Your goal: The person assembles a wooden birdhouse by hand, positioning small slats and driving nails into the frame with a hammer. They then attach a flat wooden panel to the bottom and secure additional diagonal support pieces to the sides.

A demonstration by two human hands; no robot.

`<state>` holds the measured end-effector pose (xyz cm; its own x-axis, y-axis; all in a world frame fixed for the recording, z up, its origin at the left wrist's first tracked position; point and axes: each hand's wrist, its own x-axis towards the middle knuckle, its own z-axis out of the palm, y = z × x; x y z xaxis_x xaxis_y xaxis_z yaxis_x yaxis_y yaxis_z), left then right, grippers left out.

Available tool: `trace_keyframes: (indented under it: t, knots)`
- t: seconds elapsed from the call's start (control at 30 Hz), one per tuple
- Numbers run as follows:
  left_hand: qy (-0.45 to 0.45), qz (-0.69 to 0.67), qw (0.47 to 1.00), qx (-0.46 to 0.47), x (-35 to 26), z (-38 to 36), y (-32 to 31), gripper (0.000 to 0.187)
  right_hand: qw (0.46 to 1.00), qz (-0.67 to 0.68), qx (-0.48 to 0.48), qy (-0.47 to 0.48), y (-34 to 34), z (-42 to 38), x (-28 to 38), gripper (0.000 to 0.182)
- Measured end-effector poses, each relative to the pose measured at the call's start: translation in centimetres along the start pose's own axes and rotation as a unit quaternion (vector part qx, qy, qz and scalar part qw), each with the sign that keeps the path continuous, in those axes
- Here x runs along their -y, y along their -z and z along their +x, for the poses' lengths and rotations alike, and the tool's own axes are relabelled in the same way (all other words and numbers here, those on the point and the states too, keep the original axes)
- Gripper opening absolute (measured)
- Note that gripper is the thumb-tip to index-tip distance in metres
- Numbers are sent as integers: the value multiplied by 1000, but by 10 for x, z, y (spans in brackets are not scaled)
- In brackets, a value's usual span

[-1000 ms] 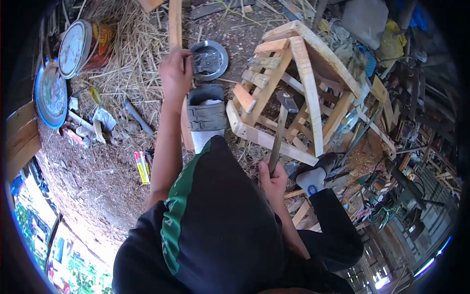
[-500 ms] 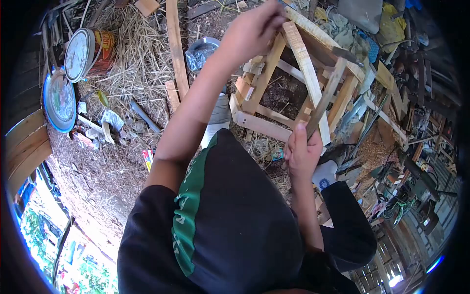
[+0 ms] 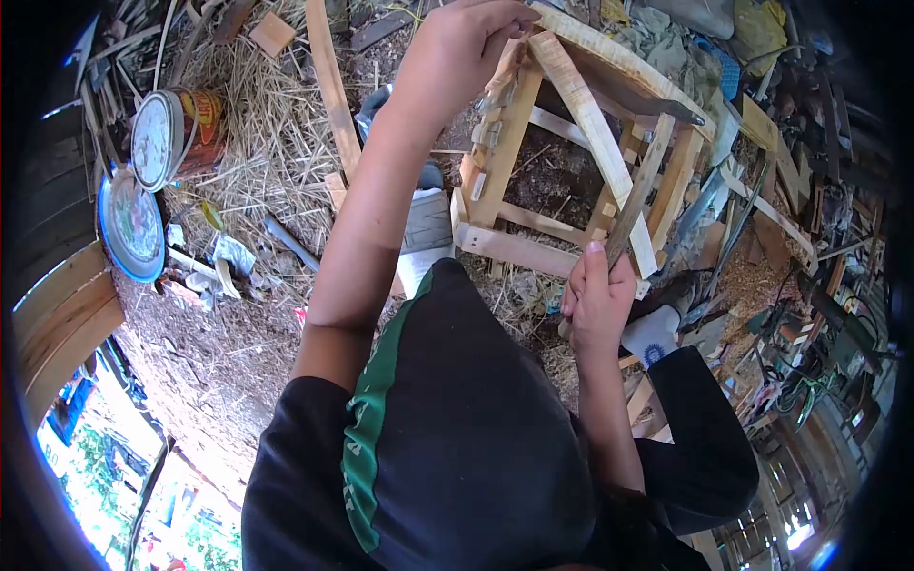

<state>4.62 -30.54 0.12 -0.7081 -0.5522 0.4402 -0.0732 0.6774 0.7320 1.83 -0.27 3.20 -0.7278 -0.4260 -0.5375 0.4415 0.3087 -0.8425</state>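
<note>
I see the right hand closed around the hammer, its head showing over the wooden frame on the ground. The left hand is at the frame's far corner, but I cannot tell whether it grips anything.

Wooden frame: finished in pale yellow-brown. Hammer: handle seen in grey-brown, head in dark grey. Trousers: black, striped in green, the stripe marked with white. Sock: white, marked in blue. Bucket: red, lettered in yellow.
</note>
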Motion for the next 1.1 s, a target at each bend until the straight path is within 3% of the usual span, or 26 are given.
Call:
trace_keyframes:
  t: [0.27, 0.4, 0.67, 0.77, 0.9, 0.97, 1.1]
  knots:
    - [-75, 75, 993, 59, -10, 23, 5, 17, 1000, 1, -8, -15, 5, 3, 7, 20]
    - [-53, 113, 989, 84, 1, 26, 1, 16, 1000, -9, -3, -3, 4, 4, 3, 25]
    - [-88, 70, 989, 101, 3, 30, 0, 15, 1000, -15, -5, -20, 6, 2, 10, 27]
    - [-26, 76, 988, 132, -9, 34, 3, 32, 1000, -11, 2, 12, 10, 8, -4, 25]
    - [7, 111, 981, 159, -18, 38, 2, 40, 1000, 6, 4, -13, 11, 9, -4, 23]
    - [2, 124, 979, 164, -19, 39, 1, 40, 998, -51, 7, 31, 15, 12, -15, 22]
    - [0, 146, 974, 174, -21, 42, 2, 40, 998, -42, 12, 34, 15, 9, -10, 23]
